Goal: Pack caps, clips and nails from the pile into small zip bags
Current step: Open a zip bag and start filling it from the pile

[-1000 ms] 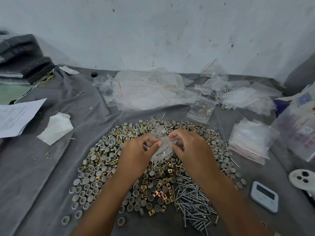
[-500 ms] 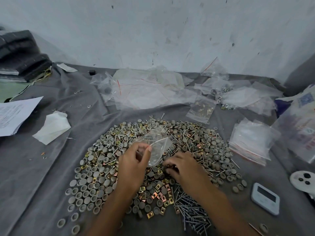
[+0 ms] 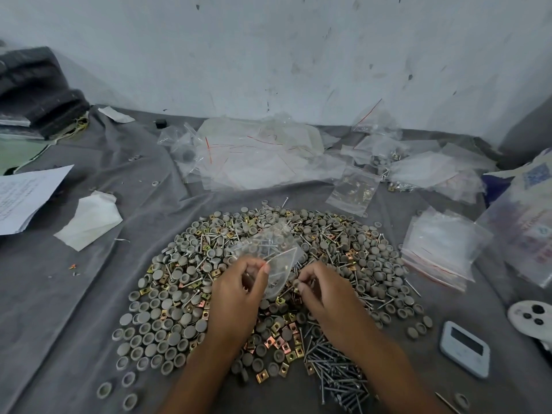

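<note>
A broad pile of grey caps (image 3: 167, 321), brass square clips (image 3: 277, 342) and steel nails (image 3: 337, 372) covers the grey cloth in front of me. My left hand (image 3: 236, 300) pinches the edge of a small clear zip bag (image 3: 268, 252), which stands up over the pile's middle. My right hand (image 3: 325, 294) sits just right of the bag with its fingers curled, pinching small pieces from the pile close to the bag's mouth. What exactly it holds is too small to tell.
Empty zip bags (image 3: 257, 156) lie heaped at the back; a stack of them (image 3: 439, 249) is on the right. A filled bag (image 3: 352, 189) lies behind the pile. Papers (image 3: 24, 198), a tissue (image 3: 89, 219), a white timer (image 3: 466, 351) and a white device (image 3: 531, 318) surround the pile.
Both hands held the bag together a second ago. The right hand then dropped to the pile and now has risen back beside the bag, which the left hand keeps holding.
</note>
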